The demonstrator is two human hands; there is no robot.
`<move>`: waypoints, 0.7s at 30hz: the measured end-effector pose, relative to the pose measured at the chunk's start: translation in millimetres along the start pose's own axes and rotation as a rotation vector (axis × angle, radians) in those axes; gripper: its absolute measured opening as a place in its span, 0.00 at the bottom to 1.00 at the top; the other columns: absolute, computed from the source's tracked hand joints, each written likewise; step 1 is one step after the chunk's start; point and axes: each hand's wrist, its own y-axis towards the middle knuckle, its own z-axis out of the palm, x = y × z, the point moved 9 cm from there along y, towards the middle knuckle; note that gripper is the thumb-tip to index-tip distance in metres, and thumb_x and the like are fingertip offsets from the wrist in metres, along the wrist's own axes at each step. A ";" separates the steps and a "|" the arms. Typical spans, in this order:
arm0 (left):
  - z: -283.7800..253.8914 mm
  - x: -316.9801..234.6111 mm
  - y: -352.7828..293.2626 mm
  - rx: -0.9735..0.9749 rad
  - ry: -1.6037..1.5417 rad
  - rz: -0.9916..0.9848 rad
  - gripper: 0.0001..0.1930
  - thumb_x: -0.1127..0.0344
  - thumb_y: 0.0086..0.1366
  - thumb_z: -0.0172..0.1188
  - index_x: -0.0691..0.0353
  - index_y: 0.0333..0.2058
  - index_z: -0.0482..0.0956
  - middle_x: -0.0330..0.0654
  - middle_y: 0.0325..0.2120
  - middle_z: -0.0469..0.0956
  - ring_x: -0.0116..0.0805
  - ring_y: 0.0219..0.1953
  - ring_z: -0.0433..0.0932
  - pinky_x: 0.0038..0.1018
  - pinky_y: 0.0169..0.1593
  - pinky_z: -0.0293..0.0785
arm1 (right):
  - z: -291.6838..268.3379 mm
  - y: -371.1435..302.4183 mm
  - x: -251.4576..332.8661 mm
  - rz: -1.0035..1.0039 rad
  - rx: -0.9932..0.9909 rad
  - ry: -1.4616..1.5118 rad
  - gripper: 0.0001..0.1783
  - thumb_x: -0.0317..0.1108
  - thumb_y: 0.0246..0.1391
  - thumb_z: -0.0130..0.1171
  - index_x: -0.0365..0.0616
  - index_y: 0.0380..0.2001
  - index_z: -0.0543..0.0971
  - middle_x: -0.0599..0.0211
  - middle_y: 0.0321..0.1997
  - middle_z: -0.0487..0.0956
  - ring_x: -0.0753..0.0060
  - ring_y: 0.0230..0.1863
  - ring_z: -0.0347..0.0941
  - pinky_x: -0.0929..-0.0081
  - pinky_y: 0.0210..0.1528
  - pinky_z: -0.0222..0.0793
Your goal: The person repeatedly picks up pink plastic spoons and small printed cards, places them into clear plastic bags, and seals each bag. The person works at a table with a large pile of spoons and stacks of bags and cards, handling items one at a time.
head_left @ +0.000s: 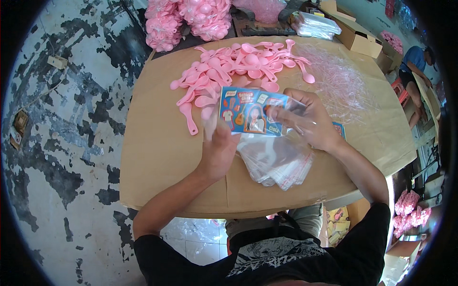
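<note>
- My right hand pinches a blue rectangular printed card.
- My left hand, at its left end: grip unclear.
- Clear plastic bags below it could slide if nudged.

A single head-worn fisheye view looks steeply down and forward onto the tabletop. It sits near the left hand and the right hand, well apart from another person at far right. Its wide sweep reaches back to the wearer's own black shirt at the bottom
</note>
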 end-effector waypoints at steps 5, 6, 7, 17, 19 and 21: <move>-13.9 16.2 -5.4 -0.100 0.021 -0.209 0.37 0.65 0.68 0.60 0.64 0.69 0.50 0.48 0.64 0.63 0.36 0.64 0.64 0.33 0.64 0.64 | 3.1 4.3 0.8 0.038 0.055 -0.090 0.15 0.40 0.59 0.64 0.43 0.44 0.83 0.77 0.27 0.79 0.90 0.24 0.67 0.85 0.26 0.62; -8.8 10.6 -6.6 -0.021 0.166 -0.154 0.37 0.65 0.67 0.62 0.64 0.68 0.51 0.47 0.62 0.65 0.35 0.63 0.66 0.32 0.63 0.65 | 6.6 6.1 1.8 0.032 0.057 -0.110 0.13 0.40 0.59 0.64 0.42 0.41 0.82 0.76 0.27 0.78 0.89 0.25 0.67 0.83 0.27 0.62; -2.4 6.2 -9.1 0.058 0.312 -0.100 0.38 0.65 0.65 0.64 0.64 0.68 0.53 0.46 0.60 0.66 0.34 0.61 0.67 0.32 0.62 0.66 | 12.5 8.7 3.6 0.025 0.058 -0.129 0.12 0.39 0.59 0.64 0.41 0.38 0.82 0.75 0.28 0.77 0.88 0.26 0.67 0.82 0.28 0.63; -58.2 -23.2 14.3 -0.340 0.389 0.021 0.26 0.80 0.60 0.63 0.62 0.56 0.65 0.45 0.50 0.76 0.33 0.50 0.77 0.30 0.53 0.76 | -132.0 116.5 -6.9 0.003 -0.119 -1.187 0.20 0.46 0.61 0.54 0.39 0.35 0.82 0.57 0.35 0.84 0.57 0.36 0.80 0.61 0.43 0.74; -68.9 -11.1 14.5 -0.349 0.465 0.040 0.24 0.76 0.58 0.68 0.62 0.52 0.70 0.41 0.44 0.78 0.28 0.45 0.79 0.27 0.49 0.78 | -175.8 126.8 -47.9 0.198 -0.214 -1.420 0.21 0.48 0.58 0.56 0.39 0.36 0.82 0.52 0.42 0.83 0.51 0.44 0.80 0.56 0.47 0.75; -69.1 -9.0 14.2 -0.340 0.546 0.001 0.22 0.74 0.57 0.70 0.63 0.50 0.73 0.38 0.41 0.80 0.26 0.42 0.80 0.26 0.47 0.79 | -181.9 129.7 -72.9 0.248 -0.244 -1.473 0.22 0.50 0.57 0.57 0.39 0.38 0.82 0.50 0.44 0.82 0.51 0.48 0.79 0.55 0.48 0.75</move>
